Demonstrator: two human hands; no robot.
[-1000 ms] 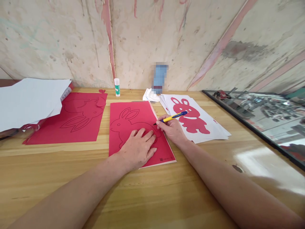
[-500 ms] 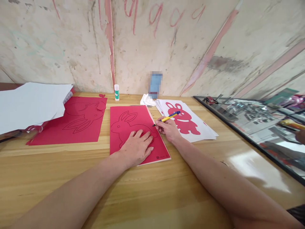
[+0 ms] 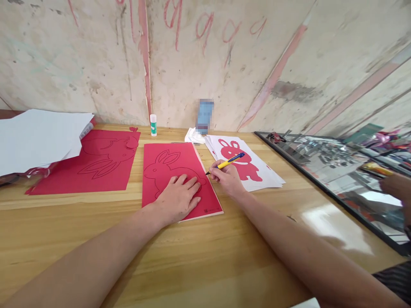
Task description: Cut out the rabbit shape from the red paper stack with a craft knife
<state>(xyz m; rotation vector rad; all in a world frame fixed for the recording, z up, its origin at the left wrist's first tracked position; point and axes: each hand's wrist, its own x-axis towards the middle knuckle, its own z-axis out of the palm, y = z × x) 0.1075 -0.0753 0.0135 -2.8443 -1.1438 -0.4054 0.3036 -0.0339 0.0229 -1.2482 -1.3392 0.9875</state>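
Fingers spread, my left hand point(image 3: 180, 196) lies flat on a red sheet point(image 3: 175, 149) printed with a black rabbit outline. It covers the lower part of the drawn body; the ears, head and tail show. My right hand point(image 3: 226, 177) pinches a yellow-and-blue pen point(image 3: 231, 160), with the dark tip pointing left at the sheet's right edge, close above the tail. Whether the tip touches the paper, I cannot tell. Below the red sheet, a pale layer shows along the right and lower edges. Behind my right hand, white sheets point(image 3: 263, 171) carry a red rabbit cut-out point(image 3: 247, 171).
More red sheets point(image 3: 112, 182) with a rabbit outline lie left, partly under white papers point(image 3: 38, 137). A glue stick point(image 3: 153, 125) stands by the wall, near crumpled tissue point(image 3: 194, 136) and a blurred blue object point(image 3: 204, 115). At right are a black-framed glass panel point(image 3: 308, 179) and another person's hand point(image 3: 396, 186).
The pen tip has shifted slightly right and down, to the sheet's edge. My left hand stays on the sheet. The other person's hand shows more at right, and a white corner appears at the bottom.
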